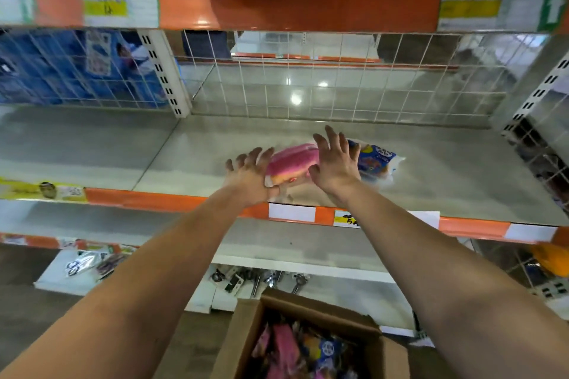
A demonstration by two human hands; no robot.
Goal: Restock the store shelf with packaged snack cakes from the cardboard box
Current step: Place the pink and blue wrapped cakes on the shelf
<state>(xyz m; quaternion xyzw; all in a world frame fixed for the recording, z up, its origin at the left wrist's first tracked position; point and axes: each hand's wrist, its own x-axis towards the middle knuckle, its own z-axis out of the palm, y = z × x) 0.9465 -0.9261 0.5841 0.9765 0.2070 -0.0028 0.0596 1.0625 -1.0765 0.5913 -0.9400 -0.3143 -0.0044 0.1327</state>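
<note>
On middle shelf (462,169): pink snack cake (291,163) between left hand (251,178), right hand (335,164); both spread wide.

Both bare: left hand (251,178), right hand (335,163); forearms (172,261) bare to frame edge.

1. The left package (291,163) lies on the shelf (184,160); the right package (377,161) lies just beside it at 3 o'clock.
2. The left hand (251,178) touches the left package at 8 o'clock; the right hand (334,164) overlaps both packages.
3. The wire grid (338,86) stands behind them at 12 o'clock.
4. The cardboard box (243,335) sits below at 6 o'clock.
</note>
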